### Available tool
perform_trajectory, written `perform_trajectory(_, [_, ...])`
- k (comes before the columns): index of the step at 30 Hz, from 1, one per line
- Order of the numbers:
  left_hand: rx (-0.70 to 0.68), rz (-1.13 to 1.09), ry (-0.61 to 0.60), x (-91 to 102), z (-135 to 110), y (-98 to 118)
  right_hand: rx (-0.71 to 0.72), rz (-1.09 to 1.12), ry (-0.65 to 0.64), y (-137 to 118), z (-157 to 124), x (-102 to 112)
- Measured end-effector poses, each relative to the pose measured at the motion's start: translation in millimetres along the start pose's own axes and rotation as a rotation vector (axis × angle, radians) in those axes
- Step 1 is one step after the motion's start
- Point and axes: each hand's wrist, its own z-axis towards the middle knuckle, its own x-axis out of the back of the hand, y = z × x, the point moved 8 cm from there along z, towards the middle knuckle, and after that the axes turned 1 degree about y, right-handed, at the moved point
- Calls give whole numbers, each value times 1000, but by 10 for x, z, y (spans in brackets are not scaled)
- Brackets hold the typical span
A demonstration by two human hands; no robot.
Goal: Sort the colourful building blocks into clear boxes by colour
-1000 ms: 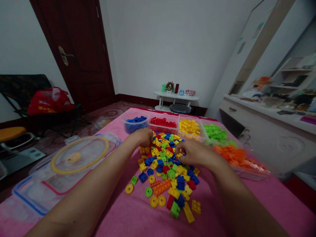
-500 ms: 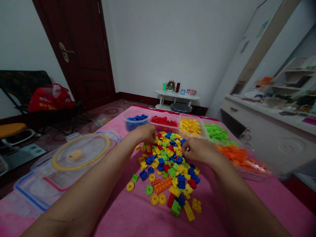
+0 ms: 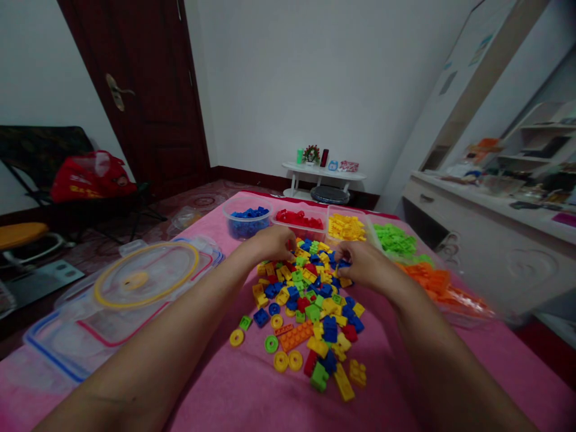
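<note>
A heap of mixed toy building bricks (image 3: 310, 294) in yellow, blue, green, red and orange is spread over the pink cloth (image 3: 252, 396). At the heap's far left edge is my left hand (image 3: 275, 243), its fingers curled down towards the bricks. Whatever its fingertips hold is hidden. My right hand (image 3: 366, 264) is at the heap's far right side, with thumb and fingers bent around a blue brick (image 3: 344, 264). Several wheel-like rings, such as a yellow ring (image 3: 237, 338), lie at the near left of the heap.
Beyond the heap stand tubs of blue bricks (image 3: 248, 223), red bricks (image 3: 297, 219) and yellow bricks (image 3: 346, 228). Green bricks (image 3: 395, 240) and orange bricks (image 3: 436, 285) fill containers on the right. Clear lids (image 3: 146, 276) are stacked at the left.
My left hand has shifted slightly right, its fingers loosened from a tighter curl. My right hand has moved slightly right and up, and a blue brick now shows between its fingers.
</note>
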Motion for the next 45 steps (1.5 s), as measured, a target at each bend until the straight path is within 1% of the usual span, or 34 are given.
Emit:
perform_trajectory(3, [-125, -310, -17, -27, -7, 246, 85, 207, 53, -91, 19, 60])
perform_trajectory(5, [-173, -535, -101, -94, -25, 397, 149, 334, 70, -162, 19, 92])
perform_trajectory(7, [-171, -738, -182, -167, -38, 491, 187, 423, 103, -214, 9, 134])
perform_trajectory(10, [-121, -934, -200, -219, -29, 504, 199, 523, 163, -261, -12, 192])
perform_trajectory(13, [-98, -1011, -217, -221, -27, 471, 154, 651, 173, -247, -15, 207])
perform_trajectory(15, [-80, -1004, -207, -175, -33, 418, 101, 750, 164, -193, -11, 206])
perform_trajectory(16, [-81, -962, -209, -147, -41, 397, 84, 761, 158, -167, -12, 206])
perform_trajectory(17, [-92, -891, -227, -127, -54, 384, 85, 724, 137, -158, -16, 199])
perform_trajectory(18, [-113, -801, -256, -115, -70, 380, 107, 640, 92, -173, -24, 174])
perform_trajectory(20, [-164, -615, -322, -113, -106, 378, 179, 384, -48, -240, -58, 54])
perform_trajectory(22, [-186, -499, -341, -107, -124, 361, 211, 131, -184, -284, -108, -115])
perform_trajectory(23, [-186, -467, -342, -108, -129, 352, 199, 36, -223, -290, -126, -187])
perform_trajectory(24, [-185, -439, -359, -124, -139, 350, 178, -41, -244, -293, -138, -244])
perform_trajectory(26, [-175, -381, -445, -197, -185, 371, 136, -145, -250, -303, -143, -316])
perform_trajectory(28, [-164, -283, -539, -269, -255, 418, 123, -185, -239, -317, -133, -341])
perform_trajectory(29, [-160, -205, -559, -283, -284, 444, 123, -181, -227, -314, -122, -334])
perform_trajectory(31, [-159, -4, -528, -261, -313, 501, 128, -127, -191, -289, -89, -280])
perform_trajectory(33, [-167, 181, -453, -212, -318, 564, 132, -30, -128, -239, -49, -183])
perform_trajectory(35, [-174, 250, -384, -189, -316, 621, 136, 64, -51, -184, -14, -74])
perform_trajectory(38, [-182, 180, -226, -162, -297, 664, 146, 144, 39, -138, 13, 36])
perform_trajectory(41, [-245, 102, -71, -141, -313, 690, 157, 175, 75, -146, 13, 71])
perform_trajectory(43, [-292, 50, -19, -112, -341, 697, 160, 191, 79, -163, 7, 78])
perform_trajectory(45, [-293, -20, 14, -33, -354, 671, 164, 200, 84, -183, -1, 97])
